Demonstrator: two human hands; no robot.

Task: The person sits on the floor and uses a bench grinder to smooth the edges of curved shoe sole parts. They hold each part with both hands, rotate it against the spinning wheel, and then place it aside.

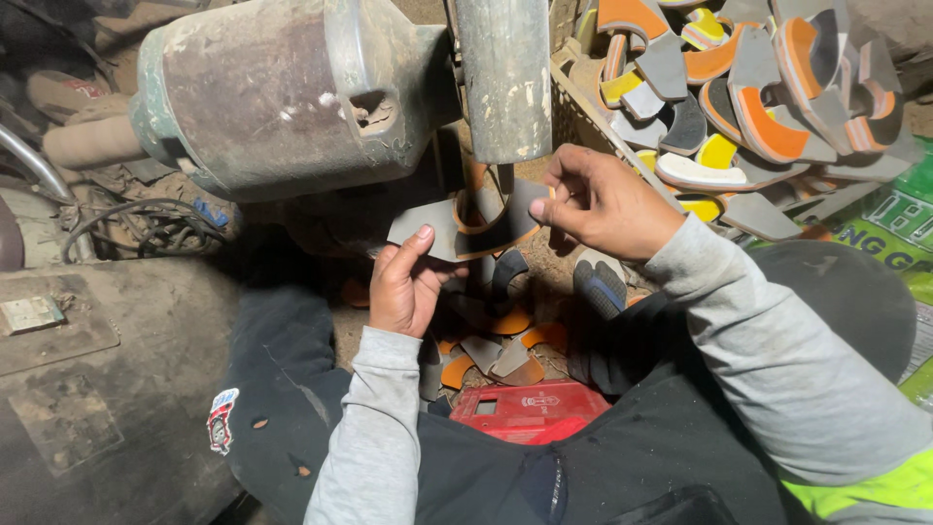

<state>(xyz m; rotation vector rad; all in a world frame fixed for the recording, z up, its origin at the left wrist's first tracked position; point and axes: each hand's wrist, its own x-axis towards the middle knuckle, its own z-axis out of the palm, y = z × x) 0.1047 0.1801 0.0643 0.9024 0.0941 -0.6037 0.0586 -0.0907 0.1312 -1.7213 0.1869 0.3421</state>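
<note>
1. Dirt floor (544,255), dim and littered, fills the space between the person's knees; worn, grimy machinery crowds the upper left.
2. Large greenish motor housing (272,92) sits top centre, with a dull metal column (503,78) hanging just to its right.
3. Left hand (406,284): fingers curled, thumb up, pinching the left end of a grey curved sole piece (457,226) with an orange edge. Grip is closed on it.
4. Right hand (601,202): fingertips drawn together on the right end of the same sole piece, thumb and forefinger closed on its edge.
5. Sole piece is held level between both hands, directly below the column and in front of the motor housing, above the floor.
6. Loose grey and orange offcuts (501,345) lie on the floor beneath the hands.
7. Plastic crate (583,117) at upper right, heaped with grey, orange and yellow sole pieces (768,87).
8. Red flat box (533,408) rests at the person's lap, below the offcuts.
9. Grey sleeves on both arms; dark trousers.
10. Green printed sack (894,238) at right edge.
</note>
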